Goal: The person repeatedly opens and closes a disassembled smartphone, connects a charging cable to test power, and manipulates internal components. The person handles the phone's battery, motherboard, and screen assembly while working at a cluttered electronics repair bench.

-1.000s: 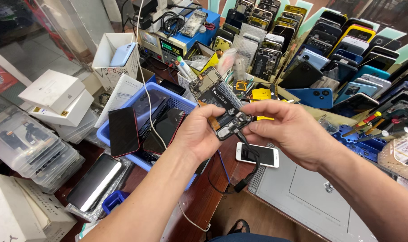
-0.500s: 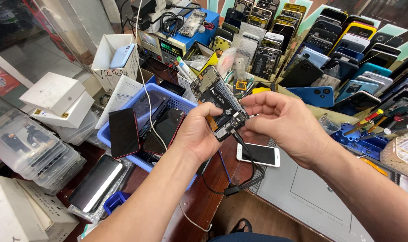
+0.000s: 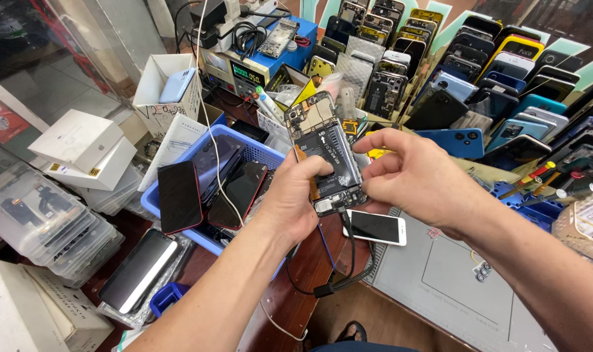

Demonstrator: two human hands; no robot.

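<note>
From the head view, the left hand (image 3: pixel 296 202) is clamped around an opened phone (image 3: pixel 326 153), back cover off, battery and circuit board showing, fingers wrapped along its left edge and thumb across the battery. The right hand (image 3: pixel 417 176) comes in from the other side, fingertips pinched closed on the phone's right edge, near the top of the battery. A black cable (image 3: pixel 348 261) hangs from the phone's bottom end, just below the left palm, and loops down towards the wooden bench edge.

Handling it well, to my eye, means a steady left clamp, right fingers kept on the frame and off the bare board, and slack left in that cable.

Room is tight: directly under the grip lies a white phone (image 3: pixel 374 227), left of it a blue basket (image 3: pixel 179 225) of handsets, behind it racks of phones. The grey mat (image 3: pixel 453 287) down to the right offers the freest space.
</note>
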